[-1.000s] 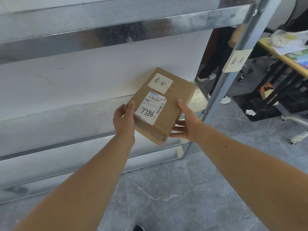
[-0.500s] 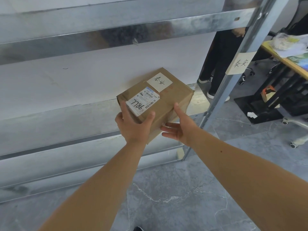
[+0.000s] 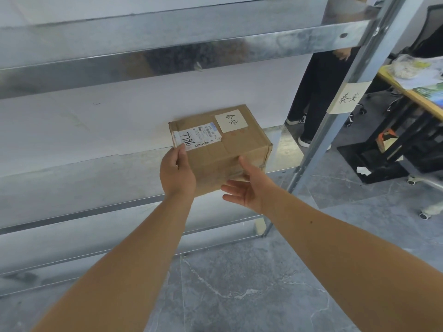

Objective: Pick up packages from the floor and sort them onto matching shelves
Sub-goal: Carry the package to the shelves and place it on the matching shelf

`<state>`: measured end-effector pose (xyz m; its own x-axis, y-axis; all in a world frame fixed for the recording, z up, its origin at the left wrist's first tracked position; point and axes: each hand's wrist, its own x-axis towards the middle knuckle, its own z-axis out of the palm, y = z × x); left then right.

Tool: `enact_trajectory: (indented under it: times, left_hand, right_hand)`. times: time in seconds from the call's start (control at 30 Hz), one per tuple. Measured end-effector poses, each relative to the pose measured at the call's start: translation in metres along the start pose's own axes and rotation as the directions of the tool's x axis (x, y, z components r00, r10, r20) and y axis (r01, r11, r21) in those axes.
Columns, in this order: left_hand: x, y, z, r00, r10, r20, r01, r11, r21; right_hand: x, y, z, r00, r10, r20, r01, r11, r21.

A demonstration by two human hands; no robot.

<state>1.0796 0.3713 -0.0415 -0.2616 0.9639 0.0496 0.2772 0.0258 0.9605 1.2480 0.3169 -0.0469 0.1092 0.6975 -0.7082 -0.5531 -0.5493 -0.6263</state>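
The cardboard box (image 3: 219, 149) has turned and moved further onto the shelf (image 3: 72, 185), its far end over the board. The left hand (image 3: 177, 172) grips its near-left corner, thumb on top. The right hand (image 3: 247, 188) has loosened, fingers spread beneath the near edge.

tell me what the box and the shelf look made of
Box: brown corrugated cardboard, matte, with creased edges and taped seams. Shelf: looks like galvanized steel, going by its shiny mottled grey sheen and blurry reflections.
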Motion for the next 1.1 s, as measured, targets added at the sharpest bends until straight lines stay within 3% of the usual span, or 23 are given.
enact_trajectory:
  times: [0.33,0.47,0.73,0.9,1.1]
  left_hand:
    - [0.024,-0.020,-0.022,0.960,-0.008,0.278,-0.016,0.996,0.084]
    - [0.027,-0.019,-0.023,0.956,0.023,0.294,-0.056,0.993,0.104]
    - [0.018,-0.014,-0.029,0.979,-0.021,0.202,0.005,0.997,0.082]
    - [0.003,-0.007,-0.051,0.990,-0.012,0.143,0.001,0.997,0.077]
    - [-0.023,0.012,-0.104,1.000,0.006,0.010,-0.007,0.995,0.099]
  right_hand:
    - [0.007,0.006,0.004,0.999,0.047,-0.023,-0.048,0.997,-0.066]
    - [0.010,0.009,0.006,0.998,0.053,-0.034,-0.056,0.996,-0.071]
    - [0.008,0.010,0.010,0.994,0.104,-0.032,-0.108,0.964,-0.244]
    - [-0.006,0.009,0.023,0.997,0.072,0.008,-0.065,0.935,-0.350]
    - [-0.044,0.008,0.056,0.972,0.065,0.227,0.055,0.874,-0.484]
